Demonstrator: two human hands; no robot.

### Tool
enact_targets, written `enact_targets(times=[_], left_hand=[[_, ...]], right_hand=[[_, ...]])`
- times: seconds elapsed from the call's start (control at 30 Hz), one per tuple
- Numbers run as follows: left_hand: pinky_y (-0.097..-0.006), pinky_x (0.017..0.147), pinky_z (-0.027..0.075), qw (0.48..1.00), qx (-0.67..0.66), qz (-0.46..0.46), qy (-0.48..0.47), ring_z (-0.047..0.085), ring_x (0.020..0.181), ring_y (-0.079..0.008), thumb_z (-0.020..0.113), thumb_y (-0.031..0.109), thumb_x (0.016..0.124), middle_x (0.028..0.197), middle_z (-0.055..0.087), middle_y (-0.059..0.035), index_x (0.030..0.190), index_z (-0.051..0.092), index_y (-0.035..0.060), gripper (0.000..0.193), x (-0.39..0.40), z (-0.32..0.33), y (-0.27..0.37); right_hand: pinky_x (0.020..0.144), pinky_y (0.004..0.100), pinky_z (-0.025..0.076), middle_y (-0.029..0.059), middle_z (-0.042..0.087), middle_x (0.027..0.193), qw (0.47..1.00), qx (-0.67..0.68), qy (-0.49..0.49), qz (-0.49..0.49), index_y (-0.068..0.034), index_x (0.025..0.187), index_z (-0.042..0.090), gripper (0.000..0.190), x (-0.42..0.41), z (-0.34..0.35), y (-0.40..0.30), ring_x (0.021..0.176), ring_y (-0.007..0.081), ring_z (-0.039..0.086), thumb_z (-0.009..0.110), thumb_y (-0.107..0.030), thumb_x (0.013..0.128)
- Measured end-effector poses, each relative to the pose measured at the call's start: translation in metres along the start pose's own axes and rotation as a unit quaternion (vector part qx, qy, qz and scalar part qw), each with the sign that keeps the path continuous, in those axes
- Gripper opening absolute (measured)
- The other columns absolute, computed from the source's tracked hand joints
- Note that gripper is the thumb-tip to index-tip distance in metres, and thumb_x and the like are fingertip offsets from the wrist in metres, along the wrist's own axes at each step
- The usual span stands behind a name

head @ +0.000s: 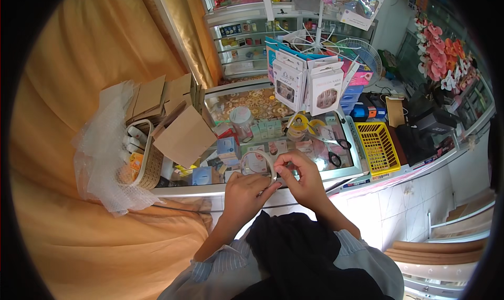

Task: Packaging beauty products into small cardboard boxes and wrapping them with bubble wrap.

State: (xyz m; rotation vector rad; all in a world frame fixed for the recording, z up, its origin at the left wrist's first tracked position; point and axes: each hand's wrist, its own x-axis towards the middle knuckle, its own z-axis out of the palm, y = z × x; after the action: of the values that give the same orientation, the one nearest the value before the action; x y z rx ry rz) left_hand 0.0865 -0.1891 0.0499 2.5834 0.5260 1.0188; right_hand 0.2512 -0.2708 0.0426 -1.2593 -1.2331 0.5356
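Note:
My left hand (246,191) grips a roll of adhesive tape (271,167) by its lower rim, holding it on edge above the front of a glass display counter (338,176). The thumb and forefinger of my right hand (301,178) are pinched together at the roll's right side; whether a loose tape end lies between them is too small to tell. Beyond my right hand, a pair of black-handled scissors (328,143) lies with its blades apart on the glass. Left of my hands, a brown cardboard box (185,136) stands tilted at the counter's edge.
A woven basket (151,164) with bottles and bubble wrap (100,150) sit at the left, before flattened cartons (147,97). A rotating rack (318,44) carries press-on nail packs (326,89). A yellow plastic basket (377,148) stands at the right. Lidded jars (241,120) rest on the glass.

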Motion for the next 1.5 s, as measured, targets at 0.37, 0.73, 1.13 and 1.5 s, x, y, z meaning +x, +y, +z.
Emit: enact_targets(times=[0.37, 0.73, 1.13, 1.5], left_hand=[[-0.0245, 0.054, 0.05, 0.951, -0.17, -0.243, -0.088, 0.069, 0.063, -0.0115, 0.075, 0.016, 0.092, 0.067, 0.069, -0.0096, 0.075, 0.069, -0.0018, 0.026, -0.023, -0.003, 0.03], [-0.0274, 0.095, 0.054, 0.776, -0.498, -0.305, -0.238, 0.071, 0.096, -0.0156, 0.071, 0.01, 0.095, 0.106, 0.074, -0.0089, 0.119, 0.069, -0.0031, 0.027, -0.063, 0.007, 0.019], [-0.0232, 0.082, 0.054, 0.731, -0.492, -0.397, -0.257, 0.069, 0.087, -0.0104, 0.065, 0.021, 0.1, 0.096, 0.073, -0.007, 0.112, 0.071, -0.0059, 0.03, -0.069, 0.057, 0.011], [-0.0218, 0.082, 0.055, 0.669, -0.54, -0.442, -0.254, 0.07, 0.086, -0.0107, 0.067, 0.025, 0.099, 0.095, 0.073, -0.0064, 0.113, 0.071, -0.0049, 0.033, -0.062, 0.078, -0.003]], right_hand=[[0.078, 0.0303, 0.048, 0.0105, 0.056, 0.097, 0.994, -0.067, -0.067, -0.047, 0.0, 0.103, 0.057, 0.008, -0.012, -0.001, -0.007, 0.086, 0.0205, 0.057, 0.058, -0.008, 0.099], [0.079, 0.035, 0.045, 0.0126, 0.057, 0.093, 0.986, -0.05, -0.156, 0.02, -0.001, 0.102, 0.056, 0.012, -0.03, -0.025, 0.0, 0.087, 0.0279, 0.056, 0.057, -0.013, 0.1], [0.076, 0.0447, 0.042, 0.0108, 0.062, 0.093, 0.965, -0.253, -0.071, 0.017, -0.007, 0.095, 0.058, 0.002, -0.034, -0.028, 0.026, 0.092, 0.0338, 0.058, 0.059, -0.009, 0.094], [0.076, 0.0457, 0.044, 0.0089, 0.061, 0.092, 0.919, -0.392, -0.03, 0.012, -0.009, 0.094, 0.06, 0.006, -0.03, -0.017, 0.039, 0.092, 0.0324, 0.058, 0.064, -0.009, 0.089]])
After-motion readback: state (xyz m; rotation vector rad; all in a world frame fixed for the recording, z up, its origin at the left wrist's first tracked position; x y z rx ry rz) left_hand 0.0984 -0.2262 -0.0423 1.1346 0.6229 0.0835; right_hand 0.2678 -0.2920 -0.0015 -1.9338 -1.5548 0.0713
